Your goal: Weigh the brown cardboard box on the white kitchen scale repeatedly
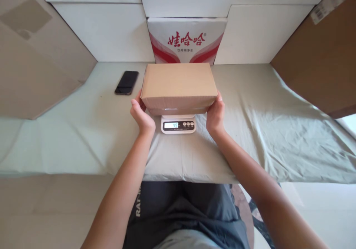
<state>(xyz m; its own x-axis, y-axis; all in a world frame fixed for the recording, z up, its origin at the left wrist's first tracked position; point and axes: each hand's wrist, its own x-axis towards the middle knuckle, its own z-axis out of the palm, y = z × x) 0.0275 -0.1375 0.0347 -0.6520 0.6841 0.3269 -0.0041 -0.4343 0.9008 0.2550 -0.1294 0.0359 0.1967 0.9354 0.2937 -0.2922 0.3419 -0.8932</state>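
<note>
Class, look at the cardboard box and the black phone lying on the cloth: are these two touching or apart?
Apart. The head view shows the phone lying left of the cardboard box, with a plain strip of bare green cloth between them.

2 hands [142, 116], 1 brown box [178, 86], 1 scale [178, 124], 1 phone [127, 82].

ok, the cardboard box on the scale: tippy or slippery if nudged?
Probably tippy: the cardboard box overhangs the small kitchen scale on both sides. Likely light for its size; the display shows a low reading. The left hand and right hand steady its ends.
</note>
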